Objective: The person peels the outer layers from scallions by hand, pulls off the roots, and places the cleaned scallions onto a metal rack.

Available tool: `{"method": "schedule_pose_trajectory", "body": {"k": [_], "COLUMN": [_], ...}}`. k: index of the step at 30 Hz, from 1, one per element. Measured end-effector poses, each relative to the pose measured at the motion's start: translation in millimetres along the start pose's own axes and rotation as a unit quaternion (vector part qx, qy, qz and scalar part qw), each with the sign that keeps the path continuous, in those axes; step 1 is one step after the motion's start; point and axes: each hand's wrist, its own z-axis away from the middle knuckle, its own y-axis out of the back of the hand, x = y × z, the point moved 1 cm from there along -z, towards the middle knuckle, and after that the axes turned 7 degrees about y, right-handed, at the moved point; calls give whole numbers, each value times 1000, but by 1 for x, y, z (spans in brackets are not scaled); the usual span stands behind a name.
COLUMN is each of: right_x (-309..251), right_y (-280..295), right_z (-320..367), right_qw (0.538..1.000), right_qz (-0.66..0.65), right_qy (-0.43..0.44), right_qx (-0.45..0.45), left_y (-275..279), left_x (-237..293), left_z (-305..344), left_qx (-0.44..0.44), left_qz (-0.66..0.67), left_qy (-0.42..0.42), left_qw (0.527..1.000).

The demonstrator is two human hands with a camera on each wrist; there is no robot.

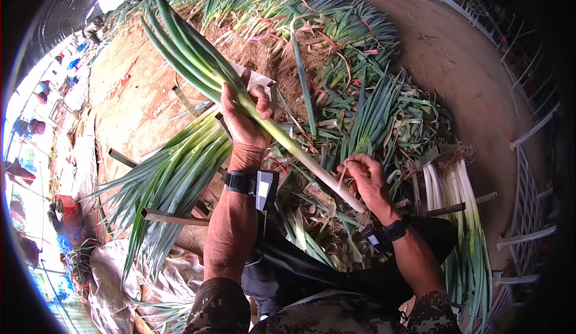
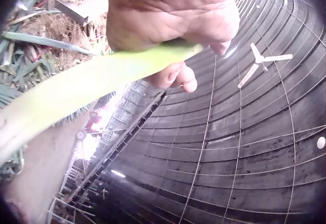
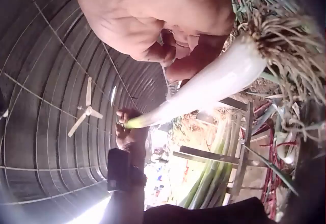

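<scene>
My left hand grips a long green onion around the middle, where its white shank turns green. The leaves fan out to the upper left, while the white end slants down to the right. My right hand is beside that lower end, with thumb and fingers pinching a thin pale strip of outer skin. In the right wrist view the shank is smooth and white, ending in a tuft of brown roots. The left wrist view shows the fingers of my left hand wrapped over the stalk.
To the left, a bundle of green onions lies across a metal rack. More trimmed onions rest on another rack at the right. Leaf scraps litter the ground ahead of my knees, with heaped, tied onions beyond.
</scene>
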Motion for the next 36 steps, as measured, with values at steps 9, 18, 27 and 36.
{"method": "schedule_pose_trajectory", "body": {"k": [9,18,27,36], "right_x": [-7,36,-13,1], "right_y": [32,70,15,-9], "right_z": [21,21,20,5], "right_qw": [994,903,923,899], "right_qz": [-10,412,340,355], "right_qy": [-23,113,162,249], "right_qx": [-104,-36,-71,-63], "left_y": [13,13,11,8], "left_x": [25,23,24,20], "left_z": [0,-1,-1,-2], "left_qx": [-28,20,20,77], "left_qz": [25,-33,-25,-43], "left_qy": [-12,-53,-42,-57], "left_qw": [999,998,999,994]}}
